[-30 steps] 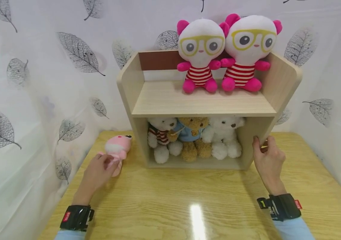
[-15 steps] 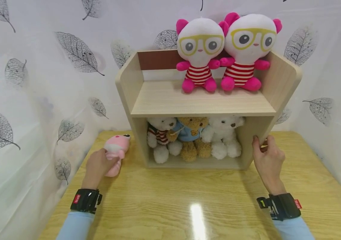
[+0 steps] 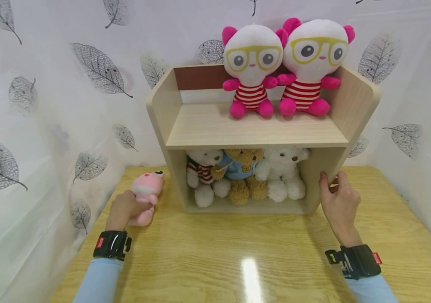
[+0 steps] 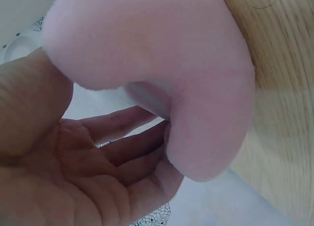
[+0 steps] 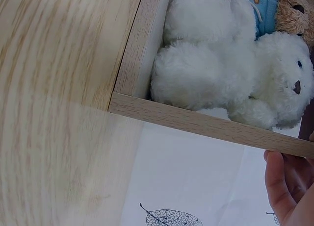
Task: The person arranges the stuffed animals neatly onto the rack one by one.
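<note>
In the head view, a pink plush toy (image 3: pixel 148 185) with a white band leans at the left end of the table. My left hand (image 3: pixel 124 207) grips its body from the left, thumb and fingers around it. Close up in the left wrist view, the pink plush legs (image 4: pixel 211 79) hide part of the fingers. At the right side panel of a small wooden shelf (image 3: pixel 257 126), my right hand (image 3: pixel 339 202) holds the front edge with thumb and fingers. The right wrist view shows those fingertips (image 5: pixel 275 167) against the panel.
Two white and pink plush toys with yellow glasses sit on the upper level, the left one (image 3: pixel 253 54) beside the right one (image 3: pixel 315 50). Below sit a bear in a striped top (image 3: pixel 204 172), a brown bear (image 3: pixel 247 189) and a white bear (image 3: pixel 285 176). The wooden table (image 3: pixel 215 256) reaches forward.
My left hand has moved forward and closed more firmly around the pink plush toy, whose lower end has shifted slightly toward me. The right hand and the shelf have stayed put.
</note>
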`<state>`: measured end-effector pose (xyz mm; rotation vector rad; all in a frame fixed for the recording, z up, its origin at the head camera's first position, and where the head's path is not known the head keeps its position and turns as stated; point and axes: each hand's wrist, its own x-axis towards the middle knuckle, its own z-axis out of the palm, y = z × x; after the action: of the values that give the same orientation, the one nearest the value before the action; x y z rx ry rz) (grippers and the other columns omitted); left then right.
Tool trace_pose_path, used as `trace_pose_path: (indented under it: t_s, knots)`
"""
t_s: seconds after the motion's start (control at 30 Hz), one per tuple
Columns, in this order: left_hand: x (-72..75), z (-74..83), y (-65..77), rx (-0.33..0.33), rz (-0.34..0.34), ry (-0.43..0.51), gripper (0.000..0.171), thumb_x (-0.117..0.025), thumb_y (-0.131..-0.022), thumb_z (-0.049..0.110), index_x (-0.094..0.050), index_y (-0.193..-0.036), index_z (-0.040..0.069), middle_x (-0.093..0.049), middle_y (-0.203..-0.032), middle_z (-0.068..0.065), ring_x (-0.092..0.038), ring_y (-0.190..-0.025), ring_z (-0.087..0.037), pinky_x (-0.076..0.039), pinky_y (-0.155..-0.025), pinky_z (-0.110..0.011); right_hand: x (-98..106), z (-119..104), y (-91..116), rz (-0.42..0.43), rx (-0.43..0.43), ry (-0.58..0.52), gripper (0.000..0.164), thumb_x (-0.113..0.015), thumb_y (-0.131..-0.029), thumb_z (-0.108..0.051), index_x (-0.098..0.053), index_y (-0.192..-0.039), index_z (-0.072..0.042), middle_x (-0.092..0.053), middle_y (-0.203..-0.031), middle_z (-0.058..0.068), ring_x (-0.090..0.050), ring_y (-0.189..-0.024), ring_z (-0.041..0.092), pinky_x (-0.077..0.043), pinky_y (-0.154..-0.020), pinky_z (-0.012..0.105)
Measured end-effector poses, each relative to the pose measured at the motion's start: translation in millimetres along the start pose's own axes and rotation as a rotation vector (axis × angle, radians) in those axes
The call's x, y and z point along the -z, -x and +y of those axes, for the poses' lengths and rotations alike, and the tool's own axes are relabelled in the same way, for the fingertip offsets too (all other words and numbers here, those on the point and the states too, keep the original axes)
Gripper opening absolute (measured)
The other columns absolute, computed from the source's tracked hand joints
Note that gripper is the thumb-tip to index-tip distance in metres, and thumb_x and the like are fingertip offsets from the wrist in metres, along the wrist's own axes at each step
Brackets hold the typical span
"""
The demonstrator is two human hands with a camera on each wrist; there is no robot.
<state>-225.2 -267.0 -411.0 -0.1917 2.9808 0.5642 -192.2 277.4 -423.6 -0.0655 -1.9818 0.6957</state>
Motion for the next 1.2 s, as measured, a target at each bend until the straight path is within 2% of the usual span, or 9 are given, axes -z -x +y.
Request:
trace_pose_path:
  t_s: [0.17,0.4,0.53,0.7,0.8,0.9,0.97,1.1,1.2]
  knots:
    - [0.8,2.4,-0.9,0.032,-0.044,-0.011,0.058,-0.069,-0.077,0.044,-0.058,-0.104,-0.006,-0.061,-0.091,-0.023,-0.055,-0.076,-0.029,-0.044,-0.063,-0.038,-0.2,-0.1,0.7,0.002,-0.003,0.0,0.023,-0.066,-0.084,-0.018,-0.06,-0.088,0.003,-0.067,-0.068,0.019,-0.035,-0.062,-0.025,-0.032,-0.048,0.006]
    - [-2.9,7.5,-2.7,0.04,-0.015,-0.025,0.056,-0.073,-0.072,0.038,-0.058,-0.107,-0.004,-0.062,-0.098,-0.024,-0.056,-0.081,-0.033,-0.044,-0.066,-0.042,-0.5,0.8,-0.2,0.001,-0.002,0.002,0.023,-0.065,-0.084,-0.019,-0.06,-0.088,0.003,-0.067,-0.068,0.019,-0.037,-0.06,-0.021,-0.032,-0.048,0.006]
    - [-5.6,10.1,-3.3,0.05,-0.012,-0.034,0.057,-0.073,-0.073,0.037,-0.056,-0.107,-0.006,-0.061,-0.099,-0.025,-0.056,-0.081,-0.034,-0.045,-0.066,-0.043,-0.6,1.1,0.0,0.001,0.005,0.004,0.023,-0.066,-0.084,-0.019,-0.061,-0.088,0.003,-0.067,-0.067,0.018,-0.046,-0.053,-0.008,-0.033,-0.047,0.007]
    - [-8.3,11.1,-2.1,0.031,0.005,-0.026,0.054,-0.074,-0.073,0.035,-0.057,-0.102,-0.008,-0.061,-0.094,-0.025,-0.056,-0.078,-0.033,-0.046,-0.065,-0.042,-0.5,1.9,1.0,0.006,0.006,0.008,0.023,-0.066,-0.083,-0.019,-0.061,-0.087,0.003,-0.067,-0.067,0.018,-0.049,-0.051,-0.002,-0.033,-0.047,0.008]
    - [-9.3,10.9,-1.8,0.015,0.022,-0.023,0.053,-0.074,-0.073,0.034,-0.058,-0.101,-0.008,-0.062,-0.094,-0.026,-0.056,-0.078,-0.032,-0.046,-0.065,-0.043,-0.3,2.5,1.2,0.01,0.012,0.014,0.022,-0.066,-0.083,-0.018,-0.06,-0.087,0.003,-0.067,-0.068,0.019,-0.055,-0.046,0.013,-0.033,-0.047,0.009]
    - [-10.4,10.1,-1.6,0.006,0.05,-0.004,0.052,-0.074,-0.073,0.034,-0.059,-0.1,-0.008,-0.062,-0.093,-0.026,-0.056,-0.078,-0.032,-0.046,-0.064,-0.043,-0.4,2.6,0.4,0.008,0.015,0.015,0.023,-0.065,-0.084,-0.018,-0.06,-0.088,0.004,-0.067,-0.068,0.019,-0.058,-0.049,0.029,-0.033,-0.047,0.009]
    - [-11.2,8.9,-0.4,0.006,0.084,0.027,0.049,-0.075,-0.072,0.033,-0.06,-0.098,-0.007,-0.063,-0.092,-0.025,-0.057,-0.077,-0.032,-0.046,-0.063,-0.042,-0.5,2.6,-0.3,0.006,0.009,0.015,0.023,-0.065,-0.084,-0.018,-0.06,-0.088,0.004,-0.067,-0.068,0.019,-0.056,-0.047,0.021,-0.033,-0.048,0.008]
    - [-13.4,3.9,5.7,0.008,0.143,0.1,0.047,-0.074,-0.073,0.03,-0.061,-0.099,-0.007,-0.065,-0.095,-0.026,-0.06,-0.079,-0.033,-0.047,-0.065,-0.043,-0.6,2.5,-0.2,0.001,0.0,0.015,0.023,-0.065,-0.084,-0.019,-0.06,-0.087,0.003,-0.067,-0.067,0.018,-0.044,-0.053,-0.013,-0.034,-0.047,0.009]
    - [-15.2,-0.2,13.2,0.011,0.179,0.143,0.049,-0.073,-0.075,0.03,-0.062,-0.105,-0.007,-0.066,-0.101,-0.028,-0.061,-0.084,-0.035,-0.048,-0.07,-0.046,-0.2,2.4,0.3,0.004,-0.003,0.017,0.023,-0.065,-0.084,-0.019,-0.06,-0.086,0.003,-0.067,-0.067,0.018,-0.037,-0.059,-0.021,-0.034,-0.047,0.01]
